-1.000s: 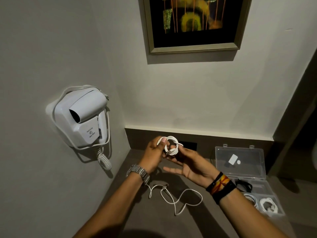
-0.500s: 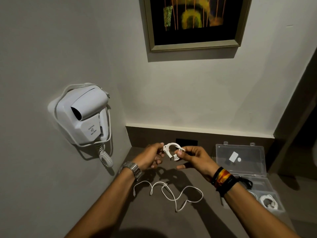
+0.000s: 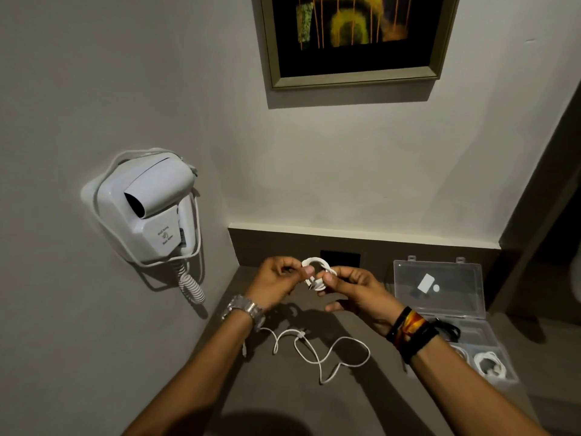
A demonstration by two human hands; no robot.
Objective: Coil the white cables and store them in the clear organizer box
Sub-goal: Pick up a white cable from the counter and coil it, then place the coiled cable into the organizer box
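A small coil of white cable [image 3: 318, 274] is held up above the counter between both hands. My left hand [image 3: 276, 282] pinches its left side with thumb and fingertips. My right hand [image 3: 355, 291] grips its right side, thumb on the loops. A second white cable [image 3: 317, 350] lies loose in wavy loops on the brown counter below my hands. The clear organizer box [image 3: 446, 313] stands open at the right, lid propped back. One compartment near its front holds a coiled white cable [image 3: 489, 364].
A white wall-mounted hair dryer [image 3: 147, 209] with a spiral cord hangs on the left wall. A framed picture [image 3: 352, 39] hangs above. A dark wall outlet [image 3: 341, 258] sits behind my hands. A black item [image 3: 448, 330] lies in the box.
Both hands have lowered slightly with the coil. My right hand has closed from flat fingers beneath the coil to a grip on its right side; my left hand still pinches it.
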